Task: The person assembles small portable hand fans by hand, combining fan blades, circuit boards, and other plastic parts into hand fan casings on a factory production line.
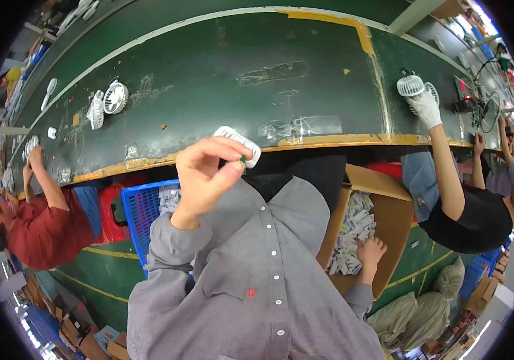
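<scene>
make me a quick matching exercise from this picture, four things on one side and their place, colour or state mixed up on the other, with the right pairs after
Things
1. left hand
2. right hand
3. plastic crate
4. co-worker's gloved hand

Place, colour or state
A. blue, at the wearer's left side
B. white, at a caged fan
C. raised, pinching a small green piece
D. down in a cardboard box of small packets

Right pairs: 1-C, 2-D, 3-A, 4-B
</scene>
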The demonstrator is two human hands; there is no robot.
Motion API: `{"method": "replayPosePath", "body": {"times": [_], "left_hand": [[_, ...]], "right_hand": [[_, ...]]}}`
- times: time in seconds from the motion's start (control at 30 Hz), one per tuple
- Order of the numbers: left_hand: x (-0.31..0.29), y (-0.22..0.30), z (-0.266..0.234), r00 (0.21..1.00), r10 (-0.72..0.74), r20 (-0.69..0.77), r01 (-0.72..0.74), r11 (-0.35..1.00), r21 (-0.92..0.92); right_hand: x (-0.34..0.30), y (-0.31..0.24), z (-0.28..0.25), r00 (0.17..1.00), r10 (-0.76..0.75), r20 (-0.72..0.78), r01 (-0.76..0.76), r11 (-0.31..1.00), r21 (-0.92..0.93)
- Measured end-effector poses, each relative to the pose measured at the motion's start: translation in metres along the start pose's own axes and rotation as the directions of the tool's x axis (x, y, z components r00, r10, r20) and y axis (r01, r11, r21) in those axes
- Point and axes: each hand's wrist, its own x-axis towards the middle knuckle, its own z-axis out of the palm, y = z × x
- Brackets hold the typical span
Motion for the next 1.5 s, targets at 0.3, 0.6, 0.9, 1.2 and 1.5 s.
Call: {"method": "replayPosePath", "body": {"times": [0.3,0.6,0.9,1.2,1.5], "left_hand": [[0.003,-0.007,0.039,0.942,-0.171,0.289,0.336,0.466,-0.819],[0.005,-0.01,0.014,0.982,-0.126,-0.143,0.095,0.975,-0.202],[-0.017,-0.061,-0.166,0.93,-0.04,-0.365,0.348,-0.217,0.912],[0.002,-0.098,-0.146,0.958,-0.066,-0.28,0.249,-0.298,0.922],[0.023,-0.089,-0.114,0.973,-0.206,0.1,-0.119,-0.08,0.99]], "right_hand": [[-0.061,-0.221,-0.09,0.513,-0.854,-0.084,-0.625,-0.438,0.646],[-0.061,-0.242,-0.159,0.655,-0.693,-0.3,-0.501,-0.696,0.514],[-0.029,-0.215,-0.187,0.707,-0.523,-0.476,-0.387,-0.849,0.358],[0.047,-0.225,-0.18,0.807,-0.039,-0.589,0.54,-0.356,0.763],[0.216,-0.202,-0.193,0.367,-0.31,-0.877,0.638,0.77,-0.004]]}}
